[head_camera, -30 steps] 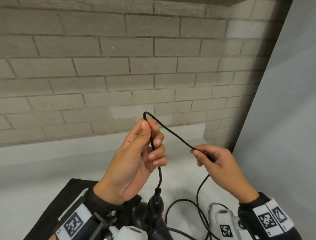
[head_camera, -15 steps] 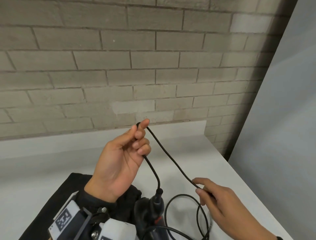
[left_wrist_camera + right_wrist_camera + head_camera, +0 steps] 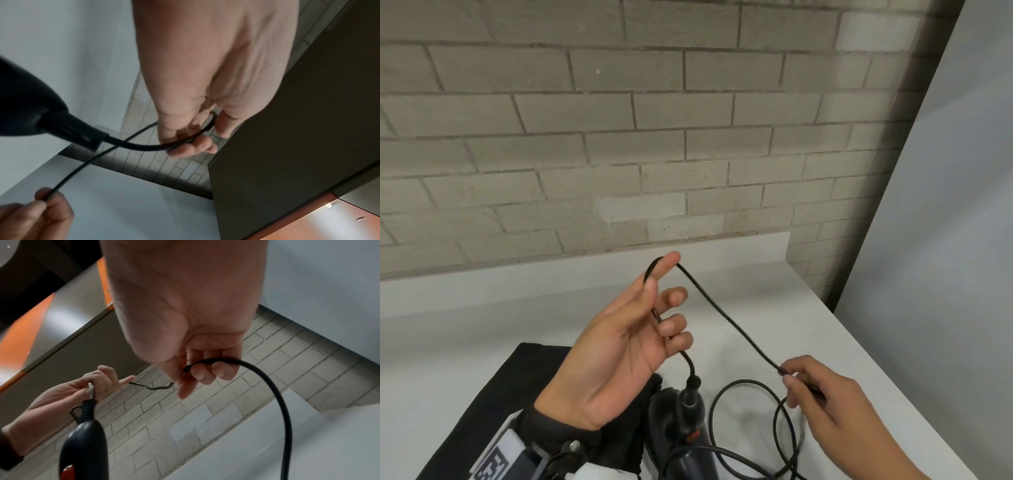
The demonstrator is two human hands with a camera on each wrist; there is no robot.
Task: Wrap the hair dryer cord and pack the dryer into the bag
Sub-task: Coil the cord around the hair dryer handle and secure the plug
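Note:
A black hair dryer (image 3: pixel 683 431) lies on the white counter (image 3: pixel 808 329) near the bottom edge of the head view, its handle end and a red switch facing up. Its black cord (image 3: pixel 726 320) rises from the handle, loops over the forefinger of my raised left hand (image 3: pixel 633 335), and runs taut down to my right hand (image 3: pixel 818 394). The left fingers curl loosely round the cord (image 3: pixel 185 142). My right hand pinches the cord (image 3: pixel 207 361) between thumb and fingers. Slack cord (image 3: pixel 750 428) lies coiled beside the dryer. A black bag (image 3: pixel 493 394) lies flat under my left forearm.
A grey brick wall (image 3: pixel 654 137) backs the counter, and a pale panel (image 3: pixel 945 240) closes the right side. The counter's right edge (image 3: pixel 887 387) runs close to my right hand. A dark cabinet with orange trim (image 3: pixel 24 337) hangs overhead.
My right hand slid down the cord and to the right, drawing the length taut. My left hand sank lower with the loop over its forefinger, and its fingers spread.

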